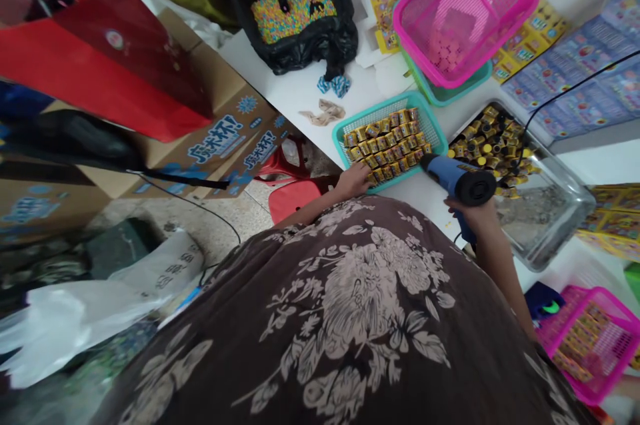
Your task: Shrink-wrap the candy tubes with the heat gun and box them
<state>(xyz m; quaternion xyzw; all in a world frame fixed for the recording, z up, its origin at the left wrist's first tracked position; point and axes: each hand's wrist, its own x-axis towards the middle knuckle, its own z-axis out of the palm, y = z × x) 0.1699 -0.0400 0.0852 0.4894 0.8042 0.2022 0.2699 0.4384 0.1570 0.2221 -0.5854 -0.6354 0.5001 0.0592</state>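
My right hand is closed round the handle of a blue heat gun with a black nozzle. The nozzle points left, at the right edge of a turquoise basket. Rows of small gold-wrapped pieces stand in that basket. My left hand rests at the basket's near left corner, its fingers at the end pieces; whether they grip one is too small to tell. Just right of the heat gun, a metal tray holds a loose heap of black and gold pieces.
A black-lined bin of colourful beads stands at the back. Pink baskets are at the back right and lower right. Cartons and a red bag are at left. A black cord crosses above the tray.
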